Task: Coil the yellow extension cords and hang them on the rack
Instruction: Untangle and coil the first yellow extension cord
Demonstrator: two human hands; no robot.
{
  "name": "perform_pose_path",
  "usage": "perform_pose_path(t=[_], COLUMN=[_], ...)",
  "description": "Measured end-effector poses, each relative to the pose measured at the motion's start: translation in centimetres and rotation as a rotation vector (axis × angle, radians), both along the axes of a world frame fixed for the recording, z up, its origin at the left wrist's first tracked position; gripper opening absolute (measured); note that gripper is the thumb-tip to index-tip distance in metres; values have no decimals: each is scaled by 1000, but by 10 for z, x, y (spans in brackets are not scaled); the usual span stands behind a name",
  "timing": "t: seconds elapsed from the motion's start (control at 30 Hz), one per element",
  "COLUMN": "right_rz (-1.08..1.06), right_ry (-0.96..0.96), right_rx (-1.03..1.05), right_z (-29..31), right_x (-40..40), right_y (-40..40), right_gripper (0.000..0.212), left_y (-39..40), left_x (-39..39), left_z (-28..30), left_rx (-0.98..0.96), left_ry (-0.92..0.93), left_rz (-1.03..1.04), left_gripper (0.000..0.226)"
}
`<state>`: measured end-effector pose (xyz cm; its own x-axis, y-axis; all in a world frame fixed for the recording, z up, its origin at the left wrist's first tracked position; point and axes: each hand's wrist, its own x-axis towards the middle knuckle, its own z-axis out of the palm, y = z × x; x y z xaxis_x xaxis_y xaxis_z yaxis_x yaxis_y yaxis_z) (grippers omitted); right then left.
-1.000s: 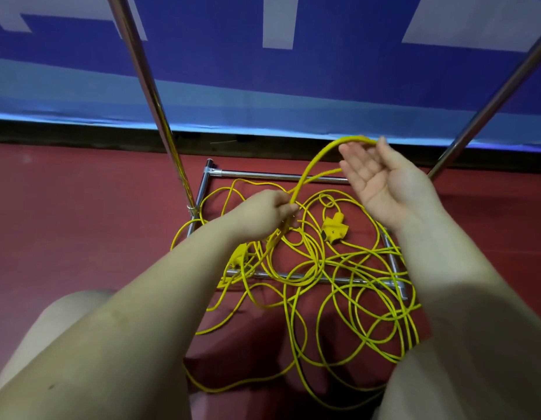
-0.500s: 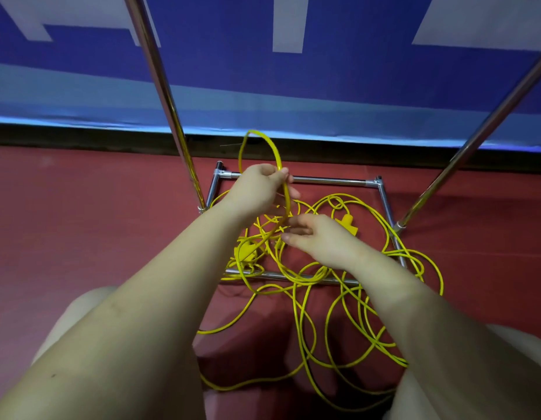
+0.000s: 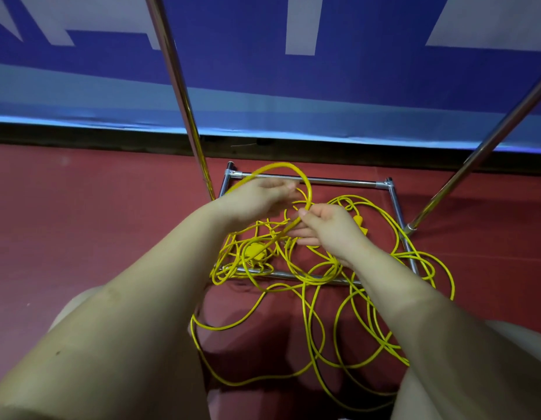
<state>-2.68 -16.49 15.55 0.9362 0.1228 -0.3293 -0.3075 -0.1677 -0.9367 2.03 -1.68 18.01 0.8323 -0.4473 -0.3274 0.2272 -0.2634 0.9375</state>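
A tangle of yellow extension cord (image 3: 311,301) lies on the red floor, spread over the base of a chrome rack (image 3: 396,204). My left hand (image 3: 257,198) holds a raised loop of the cord (image 3: 281,167) above the rack's base. My right hand (image 3: 327,227) pinches the same cord just below the loop, thumb on top. A yellow plug block (image 3: 254,251) sits in the tangle under my left wrist, and another yellow plug (image 3: 358,221) shows behind my right hand.
Two chrome uprights of the rack rise at the left (image 3: 178,86) and right (image 3: 487,147). A blue and white banner wall (image 3: 354,86) stands behind. My bare knees (image 3: 505,359) frame the cord pile at the bottom.
My right hand came down from an open, raised pose onto the cord beside my left hand. The loop held by my left hand has turned and widened to the left.
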Motion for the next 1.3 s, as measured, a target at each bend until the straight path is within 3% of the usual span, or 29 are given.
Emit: perform_pose_path(t=[0.13, 0.23, 0.4, 0.57, 0.73, 0.93, 1.07, 1.2, 1.3], right_rz=[-97, -140, -170, -182, -167, -225, -310, -381, -346], right_ry=[3, -1, 14, 58, 84, 114, 128, 100, 82], right_rx=[117, 181, 299, 371, 379, 568, 710, 747, 613], right_z=[5, 6, 11, 11, 8, 19, 29, 30, 17], right_x=[1, 2, 8, 14, 12, 18, 21, 25, 22], right_y=[8, 16, 25, 35, 50, 55, 53, 38, 39], right_gripper=[26, 28, 26, 24, 25, 26, 26, 25, 24], left_y=[19, 26, 50, 70, 85, 91, 93, 98, 101], left_x=[-6, -7, -7, -14, -22, -28, -28, -26, -28], left_z=[-16, -17, -21, -14, -8, 14, 11, -30, -62], left_rx=[437, 611, 573, 410, 452, 375, 258, 663, 767], left_ry=[-77, -133, -208, -210, -228, -333, -268, -189, -156], left_rz=[-339, -366, -279, -173, -186, -122, -28, -232, -202], left_gripper=[36, 36, 18, 20, 25, 30, 23, 28, 26])
